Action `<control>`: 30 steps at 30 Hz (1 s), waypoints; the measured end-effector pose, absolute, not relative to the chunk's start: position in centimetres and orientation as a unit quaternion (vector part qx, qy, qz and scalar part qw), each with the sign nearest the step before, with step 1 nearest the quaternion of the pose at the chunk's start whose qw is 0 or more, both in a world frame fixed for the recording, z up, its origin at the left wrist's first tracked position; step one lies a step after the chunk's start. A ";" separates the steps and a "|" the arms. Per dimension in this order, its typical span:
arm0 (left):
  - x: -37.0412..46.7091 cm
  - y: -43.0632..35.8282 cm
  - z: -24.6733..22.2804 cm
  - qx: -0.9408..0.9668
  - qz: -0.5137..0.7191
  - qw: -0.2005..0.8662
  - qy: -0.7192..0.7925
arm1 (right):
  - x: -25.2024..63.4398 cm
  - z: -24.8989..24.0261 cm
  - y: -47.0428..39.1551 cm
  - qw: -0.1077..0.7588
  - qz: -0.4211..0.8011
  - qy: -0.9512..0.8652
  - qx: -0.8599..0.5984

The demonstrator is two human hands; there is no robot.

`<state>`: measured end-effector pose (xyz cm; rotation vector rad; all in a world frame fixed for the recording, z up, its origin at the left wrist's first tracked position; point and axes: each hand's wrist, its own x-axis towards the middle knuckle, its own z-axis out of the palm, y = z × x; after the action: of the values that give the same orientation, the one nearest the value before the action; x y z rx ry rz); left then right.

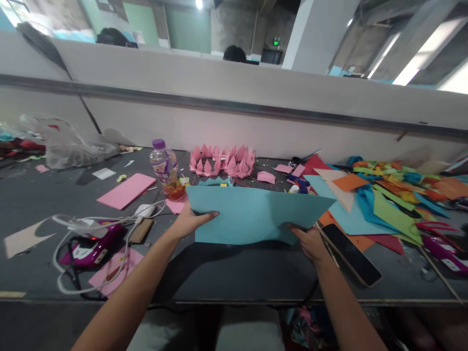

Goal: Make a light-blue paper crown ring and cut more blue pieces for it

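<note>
While the light-blue sheet of paper (252,212) hung lifted above the dark table (234,273), the left hand (188,222) pinched its left edge, thumb lying on top; the right hand (310,241) gripped its lower right corner; a black phone (351,253) lay just beside the right hand; a plastic bottle (166,168) and pink folded paper crowns (223,161) stood behind the sheet; a pile of coloured paper (383,200) lay to the right

A dark grey table (226,273) carries a phone (350,253), bottle (166,168), pink paper crown (223,162) and coloured paper scraps (395,200)
</note>
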<state>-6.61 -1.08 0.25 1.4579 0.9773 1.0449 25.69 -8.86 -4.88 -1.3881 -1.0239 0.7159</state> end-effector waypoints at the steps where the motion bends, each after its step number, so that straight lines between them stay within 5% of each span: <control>1: -6.6 -1.1 0.2 0.607 0.439 0.519 0.412 | 25.7 -4.8 -8.9 0.591 0.305 -0.441 -0.602; 30: -7.0 -0.7 -0.5 0.637 0.428 0.475 0.431 | 24.5 -4.9 -8.8 0.640 0.370 -0.381 -0.555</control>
<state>-7.05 -0.75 -0.49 1.5563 1.0532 1.0462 24.52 -8.84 -4.92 -1.2669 -0.8698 0.8439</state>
